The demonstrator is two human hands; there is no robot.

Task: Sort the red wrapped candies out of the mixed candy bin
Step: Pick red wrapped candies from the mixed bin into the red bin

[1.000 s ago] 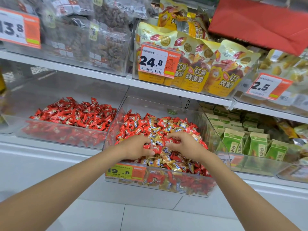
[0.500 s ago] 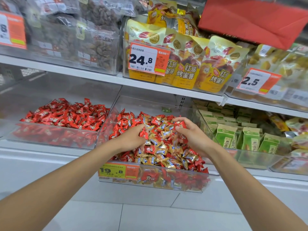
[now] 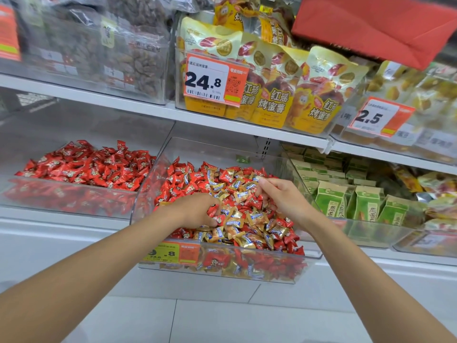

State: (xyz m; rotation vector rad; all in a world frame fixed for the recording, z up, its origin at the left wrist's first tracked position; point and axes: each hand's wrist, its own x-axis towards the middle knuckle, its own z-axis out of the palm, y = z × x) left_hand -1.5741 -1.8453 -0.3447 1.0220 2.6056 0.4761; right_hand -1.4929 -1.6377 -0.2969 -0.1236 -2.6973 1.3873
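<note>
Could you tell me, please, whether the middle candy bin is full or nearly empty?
Well filled: red candies and gold candies heap across the middle bin, hiding its floor.

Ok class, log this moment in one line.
stage: sorting | left hand: grips red candies | right hand: curled over mixed bin, hold unclear | red-only bin: left

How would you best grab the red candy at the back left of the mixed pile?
Pinch its flat crimped end, coming from above. The red candy lies on top of the heap in the mixed bin, and that end pokes upward, free of neighbours.
</note>
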